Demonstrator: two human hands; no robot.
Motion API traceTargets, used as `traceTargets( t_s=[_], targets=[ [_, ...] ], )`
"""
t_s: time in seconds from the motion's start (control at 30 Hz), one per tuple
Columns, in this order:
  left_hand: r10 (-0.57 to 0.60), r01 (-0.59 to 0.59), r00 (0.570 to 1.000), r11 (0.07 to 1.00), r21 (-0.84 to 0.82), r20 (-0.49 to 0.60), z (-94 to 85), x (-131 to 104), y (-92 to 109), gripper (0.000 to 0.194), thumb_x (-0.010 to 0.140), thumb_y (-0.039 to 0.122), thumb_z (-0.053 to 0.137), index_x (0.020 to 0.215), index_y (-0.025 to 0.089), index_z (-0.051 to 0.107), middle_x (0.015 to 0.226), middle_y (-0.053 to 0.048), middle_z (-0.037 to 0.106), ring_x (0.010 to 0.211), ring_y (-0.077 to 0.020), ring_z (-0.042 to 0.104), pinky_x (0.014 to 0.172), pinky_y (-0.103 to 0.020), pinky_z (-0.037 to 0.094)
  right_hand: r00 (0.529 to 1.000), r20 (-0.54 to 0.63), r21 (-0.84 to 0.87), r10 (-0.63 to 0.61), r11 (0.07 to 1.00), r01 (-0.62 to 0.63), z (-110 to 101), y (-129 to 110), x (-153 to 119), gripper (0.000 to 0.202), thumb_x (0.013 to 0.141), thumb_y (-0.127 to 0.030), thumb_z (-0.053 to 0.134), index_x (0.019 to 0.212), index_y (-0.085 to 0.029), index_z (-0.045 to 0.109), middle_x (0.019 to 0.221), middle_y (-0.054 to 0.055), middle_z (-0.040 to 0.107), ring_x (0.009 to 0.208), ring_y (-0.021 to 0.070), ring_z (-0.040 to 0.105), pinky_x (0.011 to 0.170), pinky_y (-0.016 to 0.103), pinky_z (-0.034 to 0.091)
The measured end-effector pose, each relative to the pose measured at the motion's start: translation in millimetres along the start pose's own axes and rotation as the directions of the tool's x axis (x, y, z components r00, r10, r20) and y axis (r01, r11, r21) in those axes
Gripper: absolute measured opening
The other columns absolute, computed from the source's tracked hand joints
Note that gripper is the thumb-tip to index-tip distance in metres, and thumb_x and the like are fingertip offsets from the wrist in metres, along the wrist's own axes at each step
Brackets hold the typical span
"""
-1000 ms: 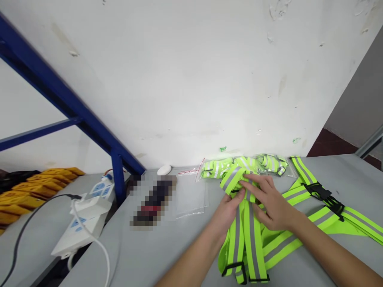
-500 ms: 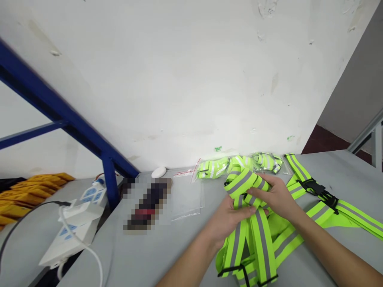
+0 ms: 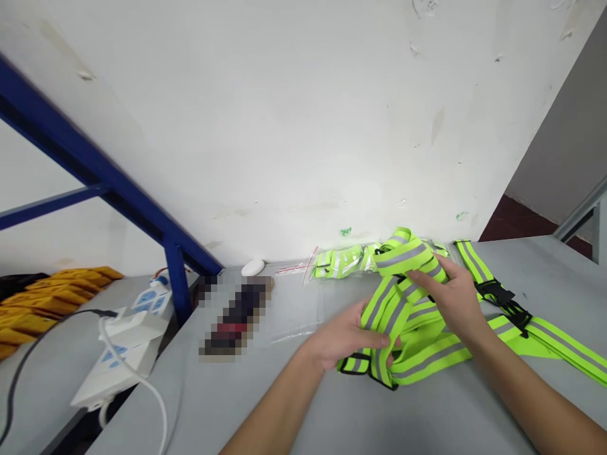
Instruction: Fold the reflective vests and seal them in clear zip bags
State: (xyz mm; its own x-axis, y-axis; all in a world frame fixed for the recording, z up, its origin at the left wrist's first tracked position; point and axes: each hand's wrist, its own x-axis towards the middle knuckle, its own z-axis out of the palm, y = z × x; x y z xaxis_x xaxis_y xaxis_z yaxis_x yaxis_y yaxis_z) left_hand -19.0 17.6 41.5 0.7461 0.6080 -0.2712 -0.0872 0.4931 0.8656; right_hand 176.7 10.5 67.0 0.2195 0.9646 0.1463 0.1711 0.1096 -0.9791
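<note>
Both my hands grip neon-green reflective straps (image 3: 403, 313) with grey stripes, partly rolled into a bundle. My left hand (image 3: 351, 335) is closed around the lower strands, its thumb across them, near black strap sliders (image 3: 355, 364). Higher up, my right hand (image 3: 455, 294) pinches the rolled end of the straps. On the table at the right lies another strap harness (image 3: 564, 344) with a black side-release buckle (image 3: 507, 303). I cannot tell whether it joins the straps in my hands. My fingertips are partly hidden behind the webbing.
Bagged green strap bundles (image 3: 339, 260) lie against the wall. Flat clear bags (image 3: 296, 309), a white oval object (image 3: 253, 267) and a pixelated item (image 3: 234, 319) are on the grey table (image 3: 246, 407). A power strip (image 3: 123, 360), blue frame (image 3: 175, 278) and yellow items (image 3: 42, 303) stand left.
The rolled end has moved up and right with my right hand. My left hand has gathered the hanging strands, and the sliders have come up closer to it.
</note>
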Motion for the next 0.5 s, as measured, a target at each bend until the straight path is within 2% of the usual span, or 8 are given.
traceTargets(
  t_s=[0.07, 0.13, 0.23, 0.33, 0.4, 0.47, 0.5],
  targets=[
    [-0.027, 0.023, 0.997, 0.999, 0.047, 0.072, -7.9, -5.0, 5.6, 0.064, 0.067, 0.022, 0.080, 0.126, 0.025, 0.056, 0.092, -0.006, 0.070, 0.079, -0.0206, 0.067, 0.076, -0.035, 0.052, 0.992, 0.025, 0.074, 0.123, 0.989, -0.125, -2.3, 3.9, 2.9, 0.042, 0.069, -0.046, 0.075, 0.103, -0.021, 0.071, 0.099, 0.008, 0.074, 0.092, 0.0308, 0.069, 0.072, 0.038, 0.058],
    [-0.100, 0.087, 0.982, 0.993, 0.085, 0.161, -17.0, -8.4, 6.4, 0.070, 0.066, 0.025, 0.081, 0.130, 0.025, 0.053, 0.097, -0.007, 0.071, 0.088, -0.0242, 0.067, 0.083, -0.039, 0.050, 0.980, -0.013, 0.082, 0.200, 0.977, -0.199, -5.0, 19.1, 5.7, 0.055, 0.063, -0.046, 0.080, 0.109, -0.019, 0.069, 0.108, 0.012, 0.071, 0.101, 0.0343, 0.065, 0.073, 0.040, 0.058],
    [-0.161, 0.151, 0.971, 0.986, 0.072, 0.174, -31.9, -9.5, -0.5, 0.074, 0.063, 0.034, 0.082, 0.130, 0.024, 0.053, 0.104, -0.009, 0.071, 0.099, -0.0276, 0.066, 0.091, -0.043, 0.047, 0.970, -0.083, 0.083, 0.228, 0.972, -0.221, -10.1, 53.3, 11.0, 0.071, 0.061, -0.046, 0.081, 0.123, -0.019, 0.061, 0.117, 0.016, 0.067, 0.111, 0.0375, 0.060, 0.069, 0.043, 0.059],
    [-0.158, 0.157, 0.979, 0.987, 0.014, 0.128, -42.7, -5.8, -9.6, 0.074, 0.065, 0.060, 0.073, 0.125, 0.020, 0.058, 0.110, -0.012, 0.069, 0.107, -0.0296, 0.062, 0.095, -0.043, 0.044, 0.986, -0.051, 0.103, 0.158, 0.983, -0.152, -16.4, 77.9, 19.7, 0.062, 0.067, -0.046, 0.077, 0.121, -0.021, 0.061, 0.112, 0.017, 0.068, 0.105, 0.0347, 0.064, 0.063, 0.041, 0.060],
    [-0.229, 0.229, 0.955, 0.973, 0.022, 0.189, -45.5, -1.9, -12.8, 0.080, 0.067, 0.076, 0.057, 0.119, 0.016, 0.063, 0.110, -0.015, 0.068, 0.106, -0.0319, 0.063, 0.092, -0.046, 0.046, 0.980, -0.071, 0.116, 0.188, 0.977, -0.179, -20.7, 83.1, 26.8, 0.054, 0.069, -0.048, 0.076, 0.115, -0.023, 0.064, 0.110, 0.016, 0.069, 0.101, 0.0334, 0.066, 0.059, 0.040, 0.060],
    [-0.286, 0.279, 0.926, 0.958, 0.063, 0.245, -45.5, 1.5, -13.5, 0.084, 0.068, 0.082, 0.047, 0.117, 0.016, 0.064, 0.112, -0.017, 0.067, 0.103, -0.0333, 0.064, 0.085, -0.049, 0.049, 0.969, -0.100, 0.142, 0.225, 0.967, -0.210, -25.1, 82.1, 33.1, 0.045, 0.071, -0.049, 0.073, 0.107, -0.024, 0.067, 0.108, 0.014, 0.069, 0.098, 0.0316, 0.067, 0.055, 0.037, 0.061],
    [-0.290, 0.278, 0.921, 0.957, 0.084, 0.260, -45.1, 2.8, -13.3, 0.084, 0.068, 0.082, 0.047, 0.118, 0.017, 0.063, 0.114, -0.017, 0.066, 0.104, -0.0337, 0.063, 0.081, -0.049, 0.051, 0.976, -0.103, 0.158, 0.192, 0.972, -0.174, -27.2, 80.3, 35.5, 0.040, 0.073, -0.049, 0.072, 0.104, -0.024, 0.068, 0.106, 0.014, 0.070, 0.096, 0.0305, 0.068, 0.054, 0.036, 0.061]
  ],
)
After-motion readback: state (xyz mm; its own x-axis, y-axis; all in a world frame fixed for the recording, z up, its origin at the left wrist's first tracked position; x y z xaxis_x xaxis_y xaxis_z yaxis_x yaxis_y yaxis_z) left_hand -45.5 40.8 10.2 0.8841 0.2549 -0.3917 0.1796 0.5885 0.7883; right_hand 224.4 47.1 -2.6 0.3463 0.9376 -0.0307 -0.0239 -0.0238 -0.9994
